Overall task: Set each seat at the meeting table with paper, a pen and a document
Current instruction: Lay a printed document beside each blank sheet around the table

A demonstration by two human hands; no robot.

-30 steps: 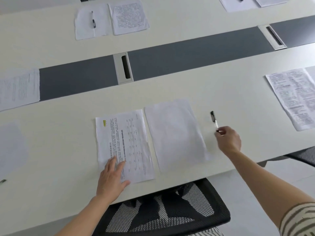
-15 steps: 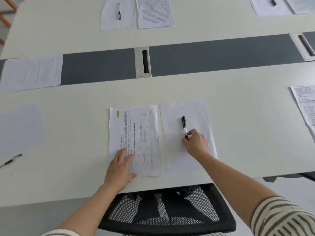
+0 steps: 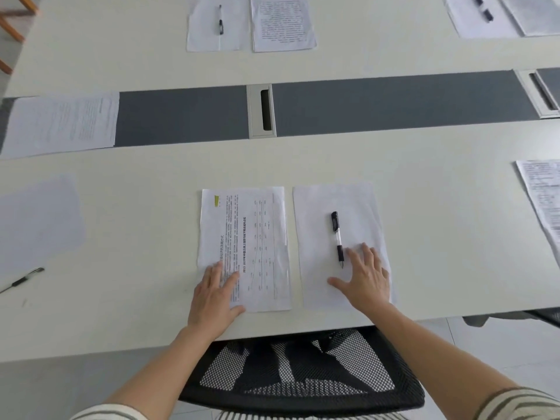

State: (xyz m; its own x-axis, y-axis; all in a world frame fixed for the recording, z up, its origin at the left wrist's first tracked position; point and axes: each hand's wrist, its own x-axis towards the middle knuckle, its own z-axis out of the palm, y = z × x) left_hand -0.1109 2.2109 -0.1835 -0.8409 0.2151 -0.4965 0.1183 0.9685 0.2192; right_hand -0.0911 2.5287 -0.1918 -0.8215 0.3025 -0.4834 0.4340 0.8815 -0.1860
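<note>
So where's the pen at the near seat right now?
Head view, right of centre: the pen lies on the blank sheet, right of the printed document, its tip beside the right hand.

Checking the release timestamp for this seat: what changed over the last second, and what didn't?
The right hand carried the pen leftward from the bare table onto the blank sheet, then let go: its grip is off and it now rests flat on the sheet beside the pen's lower end. Unchanged: the left hand still presses flat on the printed document, and both sheets lie side by side.
</note>
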